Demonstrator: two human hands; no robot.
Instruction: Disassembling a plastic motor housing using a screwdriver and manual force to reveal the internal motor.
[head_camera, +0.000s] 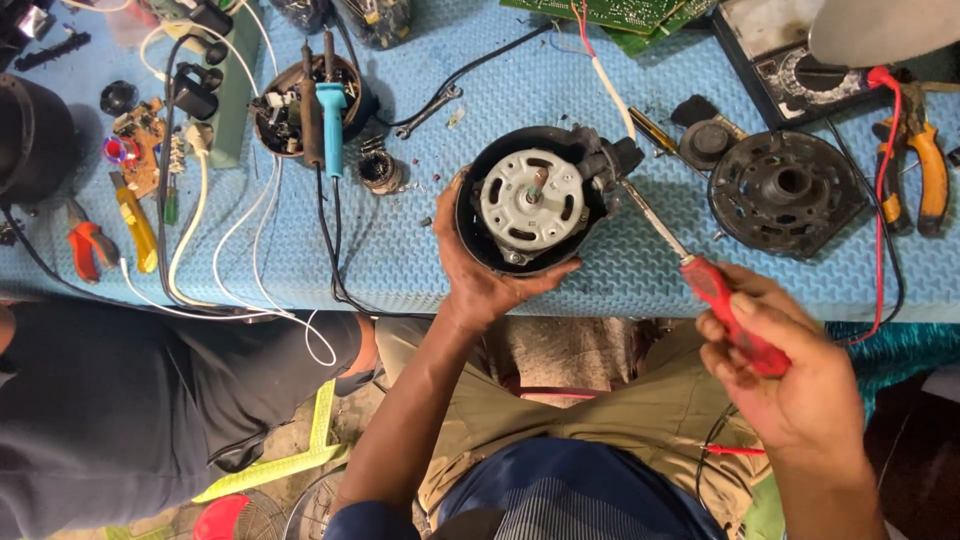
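Red-handled, your screwdriver (690, 262) slants from your right hand (790, 375) up-left, tip at the motor housing (530, 200) on the blue bench (620, 270) edge, shaft facing up. Right fingers (725, 335) wrap closed around the handle; your left hand (480, 270) cups the housing's near rim.

Hidden or cut off, as you look down:

- Motor housing (530, 200): your left hand (480, 270) covers its near-left rim and underside.
- Screwdriver (690, 265): your right hand (790, 370) hides the rear of the red handle; the tip is lost among the dark parts at the housing's right edge.
- Multimeter (790, 60): cut by the top edge, partly behind a pale blurred shape (880, 30); dial markings too small to tell.
- Circuit board (620, 15): only its lower strip shows.
- Dark round object (30, 135): cropped at the left edge.
- Bowl (300, 100): contents too jumbled to tell apart.
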